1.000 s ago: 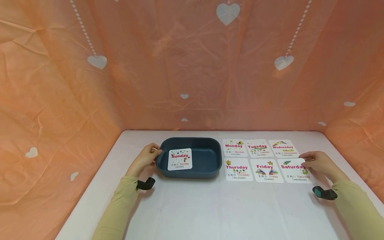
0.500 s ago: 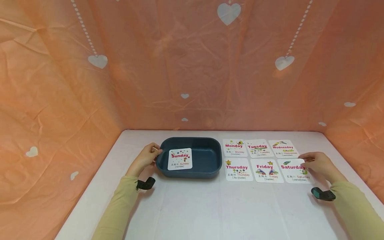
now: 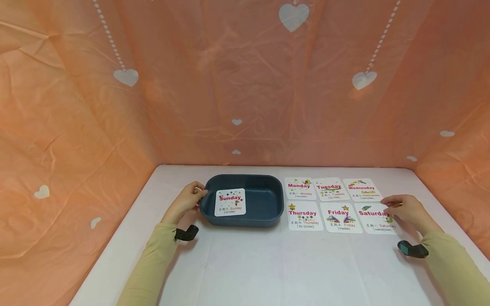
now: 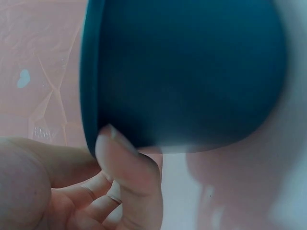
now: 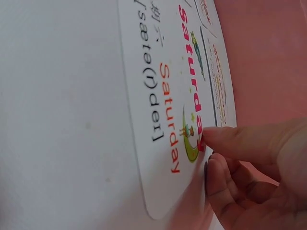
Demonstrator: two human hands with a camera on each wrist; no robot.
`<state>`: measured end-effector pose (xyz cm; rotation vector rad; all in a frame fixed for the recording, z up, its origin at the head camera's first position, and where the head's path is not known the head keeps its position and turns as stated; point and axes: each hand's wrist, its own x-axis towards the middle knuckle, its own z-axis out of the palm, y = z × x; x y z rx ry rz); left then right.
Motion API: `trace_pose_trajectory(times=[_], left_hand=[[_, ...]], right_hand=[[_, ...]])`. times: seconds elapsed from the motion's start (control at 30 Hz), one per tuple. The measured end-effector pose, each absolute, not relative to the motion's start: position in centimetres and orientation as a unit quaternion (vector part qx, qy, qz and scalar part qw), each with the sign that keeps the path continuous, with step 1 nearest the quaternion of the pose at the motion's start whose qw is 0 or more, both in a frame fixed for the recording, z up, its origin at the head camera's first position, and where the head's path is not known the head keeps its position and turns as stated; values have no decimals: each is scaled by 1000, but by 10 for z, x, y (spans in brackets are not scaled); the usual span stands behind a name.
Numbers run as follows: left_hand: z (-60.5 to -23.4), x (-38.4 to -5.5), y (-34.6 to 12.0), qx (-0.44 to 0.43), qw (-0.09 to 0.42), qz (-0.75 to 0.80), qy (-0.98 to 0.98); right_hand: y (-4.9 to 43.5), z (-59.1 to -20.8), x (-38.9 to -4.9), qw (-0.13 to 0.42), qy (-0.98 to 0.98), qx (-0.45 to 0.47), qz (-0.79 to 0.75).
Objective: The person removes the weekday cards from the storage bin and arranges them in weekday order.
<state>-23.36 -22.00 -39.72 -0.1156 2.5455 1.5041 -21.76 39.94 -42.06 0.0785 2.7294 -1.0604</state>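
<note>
A dark blue oval-cornered tray (image 3: 264,206) stands on the white table, with a Sunday card (image 3: 230,203) in its left part. My left hand (image 3: 186,200) pinches the tray's left end; the left wrist view shows a fingertip against the outer wall. To the tray's right lie two rows of weekday cards. The bottom right one is the Saturday card (image 3: 375,222), whose upper right edge my right hand (image 3: 409,209) pinches. In the right wrist view one fingertip presses on the card's face and others curl at its edge. How far they reach beneath it is hidden.
The Monday card (image 3: 300,190), Tuesday card (image 3: 331,190) and Wednesday card (image 3: 361,191) form the back row. In front lie the Thursday card (image 3: 305,221) and Friday card (image 3: 341,223), beside Saturday. An orange curtain (image 3: 268,106) with pale hearts surrounds the table (image 3: 249,263).
The right hand has shifted very slightly left at the Saturday card. The left hand, tray and other cards keep their places.
</note>
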Motion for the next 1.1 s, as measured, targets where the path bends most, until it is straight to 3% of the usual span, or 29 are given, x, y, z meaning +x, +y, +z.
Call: trace_pose_trajectory(times=[0.57, 1.1], left_hand=[[-397, -235, -220, -39, 92, 512, 853], [-397, -233, -220, -40, 92, 507, 856]], right_hand=[[386, -392, -225, 30, 928, -31, -370], [308, -355, -233, 64, 854, -117, -503]])
